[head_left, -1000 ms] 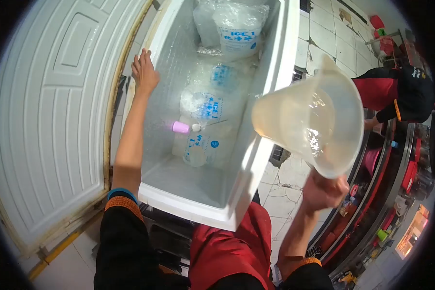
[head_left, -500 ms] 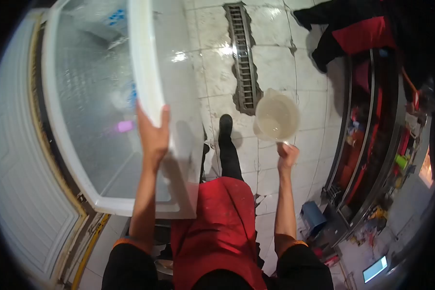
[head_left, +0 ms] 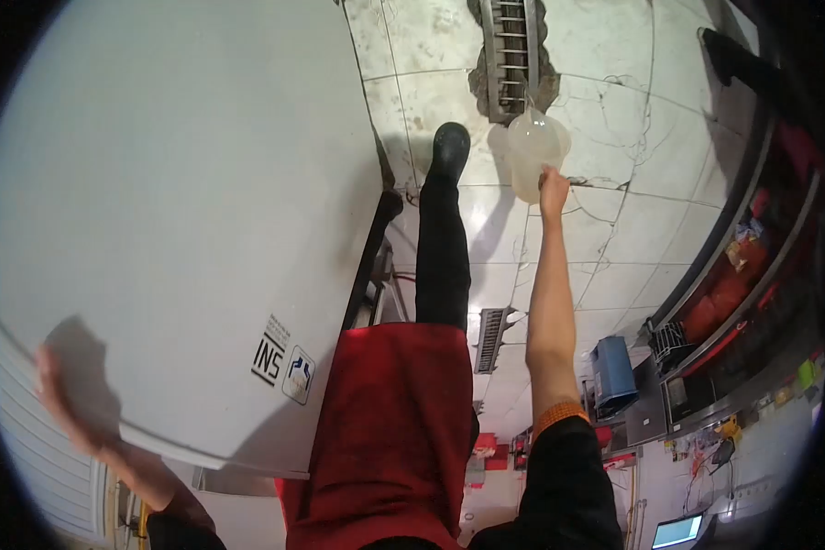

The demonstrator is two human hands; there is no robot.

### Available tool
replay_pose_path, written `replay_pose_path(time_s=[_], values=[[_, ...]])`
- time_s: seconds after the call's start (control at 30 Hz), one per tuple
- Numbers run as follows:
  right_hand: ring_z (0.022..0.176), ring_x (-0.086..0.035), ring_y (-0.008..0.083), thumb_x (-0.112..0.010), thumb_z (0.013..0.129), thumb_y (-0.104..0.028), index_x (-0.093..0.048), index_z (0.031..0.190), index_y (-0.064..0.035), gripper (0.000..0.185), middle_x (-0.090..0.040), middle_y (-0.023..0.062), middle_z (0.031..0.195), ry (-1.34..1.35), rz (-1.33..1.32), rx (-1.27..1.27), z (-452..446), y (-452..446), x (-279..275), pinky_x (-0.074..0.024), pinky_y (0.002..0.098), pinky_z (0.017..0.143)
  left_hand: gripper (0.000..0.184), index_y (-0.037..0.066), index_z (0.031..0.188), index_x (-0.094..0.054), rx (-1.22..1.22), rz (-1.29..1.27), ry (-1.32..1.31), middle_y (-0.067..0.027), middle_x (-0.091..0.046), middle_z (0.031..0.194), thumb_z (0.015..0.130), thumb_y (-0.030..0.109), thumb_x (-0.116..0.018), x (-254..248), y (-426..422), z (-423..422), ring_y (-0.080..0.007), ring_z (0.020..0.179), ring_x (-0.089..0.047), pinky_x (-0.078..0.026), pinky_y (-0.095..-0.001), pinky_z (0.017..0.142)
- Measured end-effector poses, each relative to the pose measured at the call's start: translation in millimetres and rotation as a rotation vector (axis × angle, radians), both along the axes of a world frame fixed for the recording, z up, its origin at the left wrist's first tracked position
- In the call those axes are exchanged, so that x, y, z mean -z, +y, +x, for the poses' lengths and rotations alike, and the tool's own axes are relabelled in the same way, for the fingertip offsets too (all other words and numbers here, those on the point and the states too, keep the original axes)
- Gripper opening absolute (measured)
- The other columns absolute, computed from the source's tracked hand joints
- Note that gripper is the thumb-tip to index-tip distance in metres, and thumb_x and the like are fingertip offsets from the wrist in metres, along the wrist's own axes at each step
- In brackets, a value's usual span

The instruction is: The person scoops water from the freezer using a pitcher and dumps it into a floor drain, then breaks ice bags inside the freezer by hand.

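Observation:
A translucent plastic jug (head_left: pixel 533 151) is tilted near the end of a metal floor drain (head_left: pixel 509 60), and liquid runs from its lip toward the grate. My right hand (head_left: pixel 554 191) is closed round the jug's handle. At the far left, my left hand (head_left: pixel 53 380) rests by the edge of the white chest freezer (head_left: pixel 202 183); its fingertips are partly out of sight and I cannot tell what they grip. The freezer's inside does not show from here.
A black boot (head_left: pixel 451 147) stands left of the jug. On the right are a metal shelf unit (head_left: pixel 706 261) and a blue bin (head_left: pixel 614 374). Another person's dark shoe (head_left: pixel 720 55) is at the upper right. A smaller drain (head_left: pixel 492 339) lies lower down.
The view has turned from the open freezer to its outer side and the floor. The jug has moved down to the drain and tipped. My left hand has shifted to the far left.

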State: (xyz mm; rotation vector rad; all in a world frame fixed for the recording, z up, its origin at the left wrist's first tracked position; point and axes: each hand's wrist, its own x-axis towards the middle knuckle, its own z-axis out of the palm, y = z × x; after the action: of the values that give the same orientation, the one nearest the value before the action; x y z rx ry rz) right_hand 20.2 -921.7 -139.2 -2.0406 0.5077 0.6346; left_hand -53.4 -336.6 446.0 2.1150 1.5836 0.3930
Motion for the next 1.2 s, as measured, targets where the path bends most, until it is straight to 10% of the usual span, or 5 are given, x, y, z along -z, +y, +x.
replay_pose_path(time_s=[0.5, 1.03, 1.2], values=[[0.041, -0.043, 0.0142, -0.055, 0.093, -0.037, -0.055, 0.054, -0.0036, 0.051, -0.046, 0.003, 0.047, 0.175, -0.097, -0.127, 79, 34, 100, -0.0363, 0.0328, 0.044, 0.062, 0.0, 0.144, -0.044, -0.038, 0.299, 0.092, -0.0147, -0.054, 0.13, 0.093, 0.033, -0.058, -40, -6, -38, -0.0257, 0.119, -0.052, -0.042, -0.0396, 0.102], [0.04, -0.041, 0.0191, -0.052, 0.09, -0.065, -0.048, 0.059, -0.0088, 0.064, -0.043, 0.0051, 0.052, 0.484, -0.047, -0.128, 165, 110, 10, -0.0306, 0.0365, 0.037, 0.073, -0.002, 0.142, -0.042, 0.318, -0.098, 0.017, -0.0135, -0.054, 0.124, 0.089, 0.04, -0.066, 27, -81, 78, -0.024, 0.111, -0.054, -0.043, -0.038, 0.098], [0.054, -0.053, 0.0186, -0.055, 0.094, -0.049, -0.059, 0.082, -0.0058, 0.045, -0.054, 0.0053, 0.066, 0.375, 0.206, 0.114, 129, 108, -86, -0.0431, 0.0352, 0.048, 0.083, -0.007, 0.139, -0.04, 0.521, 0.054, -0.293, -0.0223, -0.049, 0.133, 0.071, 0.014, -0.083, 25, -71, 81, -0.0334, 0.124, -0.051, -0.042, -0.0436, 0.104]])
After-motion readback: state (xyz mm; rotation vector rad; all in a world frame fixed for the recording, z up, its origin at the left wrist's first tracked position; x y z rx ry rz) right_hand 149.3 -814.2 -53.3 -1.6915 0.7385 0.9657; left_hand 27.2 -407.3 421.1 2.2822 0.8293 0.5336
